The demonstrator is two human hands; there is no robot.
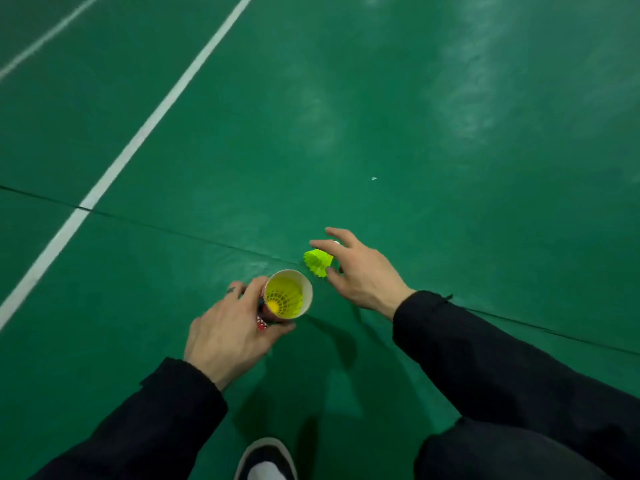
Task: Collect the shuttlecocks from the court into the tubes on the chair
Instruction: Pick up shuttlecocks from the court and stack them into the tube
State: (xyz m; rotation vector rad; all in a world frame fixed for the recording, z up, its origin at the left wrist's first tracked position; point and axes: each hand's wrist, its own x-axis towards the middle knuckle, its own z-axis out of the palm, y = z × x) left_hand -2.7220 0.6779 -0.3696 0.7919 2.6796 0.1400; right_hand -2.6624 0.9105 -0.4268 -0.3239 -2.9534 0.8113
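My left hand [227, 329] grips a red and white shuttlecock tube [304, 287] near its open mouth, which faces the camera. Inside the tube sits a yellow shuttlecock [282, 299], skirt upward. My right hand [356, 271] holds a neon green shuttlecock [318, 261] between thumb and fingers, just to the right of and above the tube's mouth. Its skirt points toward the tube, and its white cork peeks out behind my fingers. Both arms wear black sleeves.
The green court floor [415, 133] spreads all around, with a white line [149, 126] running diagonally at the left and a dark seam [166, 230] crossing it. A small white speck [374, 178] lies on the floor. My shoe [266, 460] shows at the bottom edge.
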